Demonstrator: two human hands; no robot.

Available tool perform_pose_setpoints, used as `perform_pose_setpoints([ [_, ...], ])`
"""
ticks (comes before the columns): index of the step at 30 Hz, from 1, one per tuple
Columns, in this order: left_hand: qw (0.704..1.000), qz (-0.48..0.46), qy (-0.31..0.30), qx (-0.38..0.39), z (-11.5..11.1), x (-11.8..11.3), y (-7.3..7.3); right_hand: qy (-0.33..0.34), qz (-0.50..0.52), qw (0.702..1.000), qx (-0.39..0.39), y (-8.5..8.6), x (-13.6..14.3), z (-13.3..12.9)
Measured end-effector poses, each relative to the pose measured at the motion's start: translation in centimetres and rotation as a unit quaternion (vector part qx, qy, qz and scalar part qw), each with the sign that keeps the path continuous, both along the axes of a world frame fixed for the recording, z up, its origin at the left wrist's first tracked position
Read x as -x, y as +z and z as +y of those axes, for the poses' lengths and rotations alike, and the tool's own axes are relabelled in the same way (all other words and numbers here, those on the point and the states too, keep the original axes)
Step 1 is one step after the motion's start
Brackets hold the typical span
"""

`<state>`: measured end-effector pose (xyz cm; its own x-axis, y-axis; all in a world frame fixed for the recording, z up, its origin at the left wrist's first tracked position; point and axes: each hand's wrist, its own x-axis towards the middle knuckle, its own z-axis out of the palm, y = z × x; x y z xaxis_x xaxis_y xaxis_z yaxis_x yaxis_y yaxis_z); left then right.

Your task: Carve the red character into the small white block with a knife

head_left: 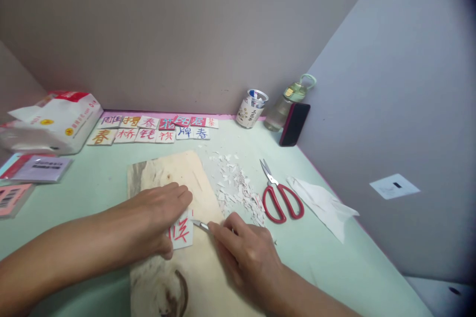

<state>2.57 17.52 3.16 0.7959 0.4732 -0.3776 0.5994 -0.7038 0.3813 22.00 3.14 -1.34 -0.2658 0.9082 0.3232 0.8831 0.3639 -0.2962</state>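
A white tile (183,230) with a red handwritten character lies on a wooden board (178,270). My left hand (161,215) is closed over its left part, fingers curled at the far edge and thumb at the near side, hiding some of the character. In my right hand (247,247) is a slim craft knife (201,225), gripped like a pen. The blade tip points left and meets or nearly meets the tile's right edge. White chips (241,188) are scattered just beyond the board's right side.
Red-handled scissors (277,193) and a crumpled tissue (323,203) lie to the right. Lettered tiles (148,129) form two rows at the back. A can (252,109), bottle (278,111) and phone (295,125) stand back right; a tissue pack (63,121) and packets (40,167) sit left.
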Motion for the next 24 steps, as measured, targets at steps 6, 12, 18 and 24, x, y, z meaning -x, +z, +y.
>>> perform_pose_setpoints([
  [6,1.000,-0.008,0.007,0.000,-0.1,0.0,0.0,0.001,-0.005,1.000,-0.005,-0.3,0.3,0.0],
  [12,0.999,-0.016,0.029,0.009,-0.1,0.1,-0.3,-0.018,-0.012,1.000,-0.008,-0.2,0.6,0.2],
  [18,0.994,-0.076,0.073,0.017,-0.9,2.1,-2.5,-0.025,-0.027,0.999,-0.004,-0.5,0.9,0.5],
  [24,0.977,-0.171,0.126,-0.015,-1.8,3.7,-4.7,-0.037,-0.020,0.999,0.002,-0.2,1.0,0.4],
])
